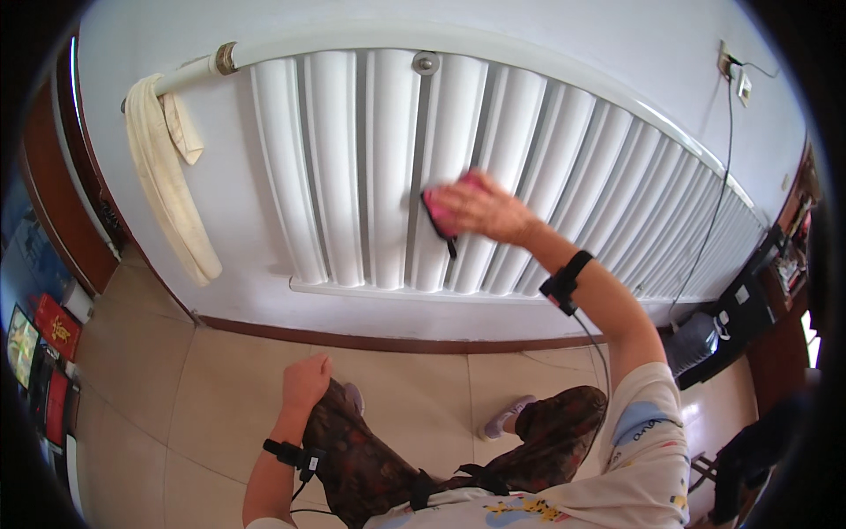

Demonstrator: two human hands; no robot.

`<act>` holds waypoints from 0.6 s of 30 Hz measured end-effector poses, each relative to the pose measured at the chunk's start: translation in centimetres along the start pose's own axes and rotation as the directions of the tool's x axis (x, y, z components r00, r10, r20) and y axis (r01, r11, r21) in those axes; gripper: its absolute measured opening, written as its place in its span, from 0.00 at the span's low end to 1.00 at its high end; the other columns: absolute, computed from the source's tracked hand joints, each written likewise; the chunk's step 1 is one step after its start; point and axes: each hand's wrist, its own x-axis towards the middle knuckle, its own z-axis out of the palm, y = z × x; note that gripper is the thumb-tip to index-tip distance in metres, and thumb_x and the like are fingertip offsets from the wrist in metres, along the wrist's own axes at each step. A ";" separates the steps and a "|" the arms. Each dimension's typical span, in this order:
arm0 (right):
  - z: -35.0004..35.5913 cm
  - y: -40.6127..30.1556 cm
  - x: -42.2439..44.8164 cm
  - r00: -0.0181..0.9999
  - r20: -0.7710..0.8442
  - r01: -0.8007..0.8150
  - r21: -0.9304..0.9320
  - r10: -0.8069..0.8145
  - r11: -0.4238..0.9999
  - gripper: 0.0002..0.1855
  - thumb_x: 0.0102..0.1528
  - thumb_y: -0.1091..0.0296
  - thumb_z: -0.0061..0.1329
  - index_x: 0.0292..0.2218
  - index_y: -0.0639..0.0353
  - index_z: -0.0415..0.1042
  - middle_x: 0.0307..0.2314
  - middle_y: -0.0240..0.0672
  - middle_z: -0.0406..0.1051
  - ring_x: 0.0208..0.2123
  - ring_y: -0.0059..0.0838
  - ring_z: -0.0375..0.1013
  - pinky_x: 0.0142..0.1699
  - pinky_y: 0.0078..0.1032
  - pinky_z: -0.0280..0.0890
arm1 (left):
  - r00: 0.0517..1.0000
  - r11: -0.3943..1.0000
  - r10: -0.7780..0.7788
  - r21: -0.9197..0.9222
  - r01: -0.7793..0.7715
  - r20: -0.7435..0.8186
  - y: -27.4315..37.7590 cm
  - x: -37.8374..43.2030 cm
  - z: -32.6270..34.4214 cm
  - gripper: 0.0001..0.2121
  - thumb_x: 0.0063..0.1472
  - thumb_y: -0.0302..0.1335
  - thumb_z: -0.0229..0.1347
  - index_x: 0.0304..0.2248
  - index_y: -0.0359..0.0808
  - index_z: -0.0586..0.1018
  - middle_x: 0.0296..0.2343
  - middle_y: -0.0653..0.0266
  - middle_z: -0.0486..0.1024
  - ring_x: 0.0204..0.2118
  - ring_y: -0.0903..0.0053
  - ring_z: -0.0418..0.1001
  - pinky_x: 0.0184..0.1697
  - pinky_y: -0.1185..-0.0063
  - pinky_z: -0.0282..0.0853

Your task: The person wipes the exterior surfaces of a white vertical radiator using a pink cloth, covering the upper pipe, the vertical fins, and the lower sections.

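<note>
My right hand (486,208) presses a pink cleaning pad or folded cloth (437,210) with dark edging to the front of a white wall radiator (394,172). The hand is slightly blurred, and its fingers spread over the pad. A short black loop or tab hangs from the pad's lower edge. Lower left, my left hand (307,380) rests curled in a loose fist on my left knee, and nothing shows in it.
A cream cloth (155,178) hangs over the radiator's pipe (188,74) on the left. To the right, a black cable (722,192) runs down from a wall socket (726,61). A large water bottle (694,344) lies near a dark cabinet. Boxes (58,327) stand at far left.
</note>
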 end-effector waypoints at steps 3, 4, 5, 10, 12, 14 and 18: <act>-2.1 5.9 1.8 0.919 -0.318 -0.239 0.023 0.234 0.971 0.33 0.43 0.68 0.60 0.50 0.29 0.65 0.60 0.22 0.48 0.61 0.26 0.49 0.64 0.45 0.43 | 1.000 1.000 -0.026 -0.011 0.026 -0.013 -1.3 -0.8 -0.2 0.11 0.58 0.33 0.50 0.21 0.36 0.71 0.18 0.54 0.70 0.22 0.56 0.70 0.24 0.66 0.65; -3.0 7.6 2.4 0.886 -0.372 -0.301 -0.005 0.277 0.954 0.31 0.44 0.67 0.59 0.49 0.32 0.65 0.59 0.24 0.50 0.61 0.28 0.49 0.63 0.46 0.45 | 0.999 0.999 -0.042 0.005 0.042 -0.017 -1.7 -1.0 -0.2 0.12 0.58 0.33 0.50 0.21 0.36 0.70 0.18 0.54 0.70 0.22 0.56 0.69 0.24 0.67 0.65; -4.2 9.1 2.8 0.850 -0.423 -0.363 -0.041 0.313 0.931 0.29 0.46 0.65 0.58 0.49 0.36 0.66 0.58 0.25 0.53 0.61 0.29 0.50 0.61 0.46 0.46 | 0.999 0.999 -0.032 0.003 0.032 -0.007 -1.9 -0.9 0.0 0.12 0.58 0.33 0.50 0.21 0.36 0.70 0.18 0.54 0.70 0.22 0.56 0.69 0.24 0.67 0.65; -4.1 8.1 5.0 0.644 -0.590 -0.543 0.095 0.487 0.834 0.24 0.53 0.62 0.51 0.52 0.40 0.65 0.57 0.28 0.56 0.60 0.33 0.51 0.60 0.48 0.44 | 0.999 0.997 -0.050 0.057 0.050 -0.007 -1.7 -1.1 -0.4 0.12 0.59 0.33 0.50 0.21 0.36 0.71 0.18 0.55 0.69 0.21 0.57 0.69 0.23 0.69 0.65; -2.7 5.7 5.0 0.599 -0.600 -0.531 0.198 0.531 0.824 0.24 0.52 0.63 0.51 0.51 0.44 0.66 0.56 0.32 0.58 0.59 0.34 0.54 0.59 0.47 0.45 | 0.999 0.997 -0.038 0.066 0.039 -0.010 -1.6 -1.0 -0.3 0.12 0.59 0.32 0.50 0.21 0.36 0.71 0.18 0.55 0.69 0.22 0.57 0.69 0.24 0.69 0.65; -1.6 2.4 4.7 0.626 -0.540 -0.507 0.266 0.562 0.820 0.24 0.48 0.65 0.54 0.48 0.47 0.68 0.54 0.32 0.60 0.57 0.33 0.56 0.56 0.46 0.50 | 0.998 0.996 -0.050 0.077 0.052 -0.027 -1.5 -1.2 -0.7 0.12 0.59 0.32 0.50 0.21 0.36 0.71 0.18 0.55 0.69 0.22 0.56 0.69 0.24 0.68 0.65; 2.6 -4.6 1.6 0.801 -0.358 -0.386 0.304 0.480 0.871 0.25 0.47 0.68 0.54 0.48 0.47 0.68 0.56 0.31 0.56 0.58 0.32 0.53 0.57 0.45 0.51 | 0.997 0.997 -0.055 0.049 0.058 -0.048 -0.8 -0.9 -0.8 0.11 0.58 0.33 0.50 0.22 0.36 0.72 0.19 0.55 0.70 0.23 0.57 0.70 0.25 0.67 0.66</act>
